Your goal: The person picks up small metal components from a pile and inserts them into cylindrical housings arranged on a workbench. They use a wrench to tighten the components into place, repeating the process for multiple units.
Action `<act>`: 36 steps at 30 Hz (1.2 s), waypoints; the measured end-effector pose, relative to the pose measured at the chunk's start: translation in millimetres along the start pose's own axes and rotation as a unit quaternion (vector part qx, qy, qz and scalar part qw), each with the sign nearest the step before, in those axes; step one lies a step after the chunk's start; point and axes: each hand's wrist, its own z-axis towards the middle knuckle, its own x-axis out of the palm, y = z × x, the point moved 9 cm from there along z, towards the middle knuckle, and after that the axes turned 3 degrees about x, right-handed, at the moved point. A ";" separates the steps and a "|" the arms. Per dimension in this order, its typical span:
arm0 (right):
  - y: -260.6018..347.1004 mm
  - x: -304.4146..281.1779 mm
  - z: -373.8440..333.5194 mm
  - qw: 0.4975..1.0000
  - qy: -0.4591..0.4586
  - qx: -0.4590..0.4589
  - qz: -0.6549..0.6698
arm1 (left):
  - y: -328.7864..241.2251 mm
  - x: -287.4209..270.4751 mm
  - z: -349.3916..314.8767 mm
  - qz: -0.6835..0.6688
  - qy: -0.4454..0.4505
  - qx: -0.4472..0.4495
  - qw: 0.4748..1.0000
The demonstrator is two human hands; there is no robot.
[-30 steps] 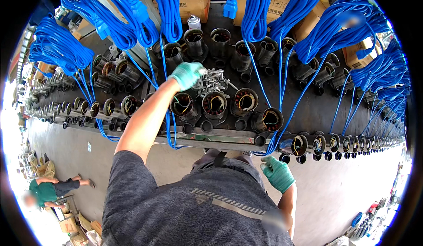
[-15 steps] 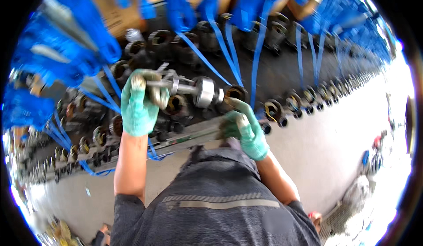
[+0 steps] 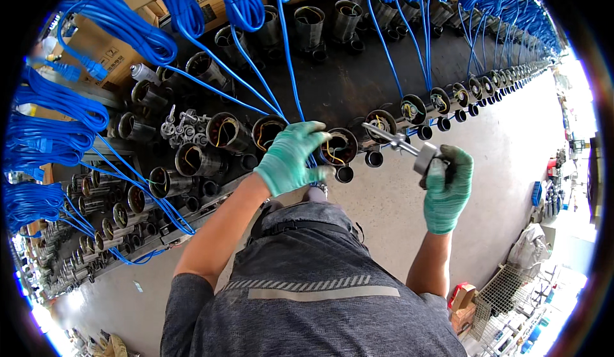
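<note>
A metal rotor point(image 3: 425, 157) with a long thin shaft is gripped at its thick end by my gloved right hand point(image 3: 450, 184), fingers closed around it. Its shaft points up and left toward the row of housings. My gloved left hand point(image 3: 291, 159) holds nothing, with thumb and fingers apart. Those fingers reach to the left side of a round motor housing point(image 3: 339, 147) with yellow wires inside; whether they touch it I cannot tell. Another open housing point(image 3: 268, 132) stands just behind the left hand.
Several housings line the dark bench point(image 3: 332, 82) along its front edge and back. More shafted metal parts point(image 3: 185, 127) lie in a heap at left. Blue cable bundles point(image 3: 240, 2) hang above, their cords crossing the bench. Cardboard boxes point(image 3: 211, 2) stand behind; a wire basket point(image 3: 508, 293) is at lower right.
The rotor has passed from my left hand to my right, which has moved right, away from the bench. My left hand has moved right to the housing, its fingers now apart.
</note>
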 end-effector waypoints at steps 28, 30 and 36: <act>-37.0 106.8 13.6 0.950 0.250 -0.098 -0.162 | 60.3 77.8 112.5 -0.172 0.211 -0.170 0.947; -51.0 132.2 14.1 0.927 0.288 -0.107 -0.216 | 69.8 85.3 110.3 -0.194 0.199 -0.184 0.943; -78.6 175.0 11.1 0.891 0.332 -0.124 -0.286 | 81.0 90.9 106.0 -0.231 0.149 -0.197 0.941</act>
